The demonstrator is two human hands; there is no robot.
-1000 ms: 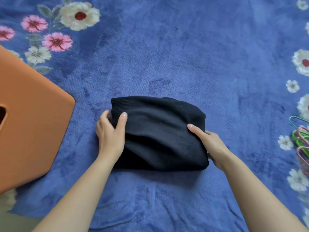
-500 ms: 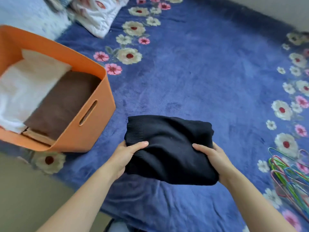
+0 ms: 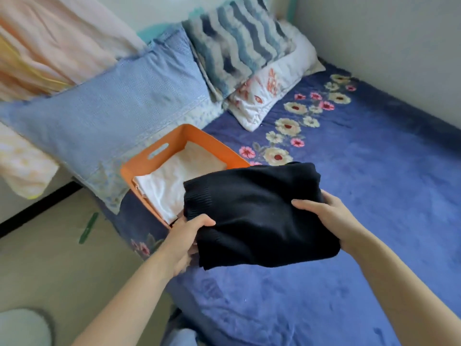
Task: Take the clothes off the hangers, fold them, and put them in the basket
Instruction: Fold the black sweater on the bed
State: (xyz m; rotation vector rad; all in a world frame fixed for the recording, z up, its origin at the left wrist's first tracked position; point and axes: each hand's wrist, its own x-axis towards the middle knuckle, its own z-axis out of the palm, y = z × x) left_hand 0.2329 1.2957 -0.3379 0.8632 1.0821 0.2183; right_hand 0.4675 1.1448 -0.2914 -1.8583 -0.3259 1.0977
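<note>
Over basket (image 3: 179,136) | folded black knit sweater (image 3: 259,216) | left hand (image 3: 185,237), right hand (image 3: 329,216) gripping it

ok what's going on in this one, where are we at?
A person holds a folded black knit sweater in both hands, the left hand gripping its near-left edge and the right hand its right side. The sweater is off the bed's blue floral blanket and partly over the orange basket, not yet set inside. White folded clothes already lie in the basket. No hangers are in view.
</note>
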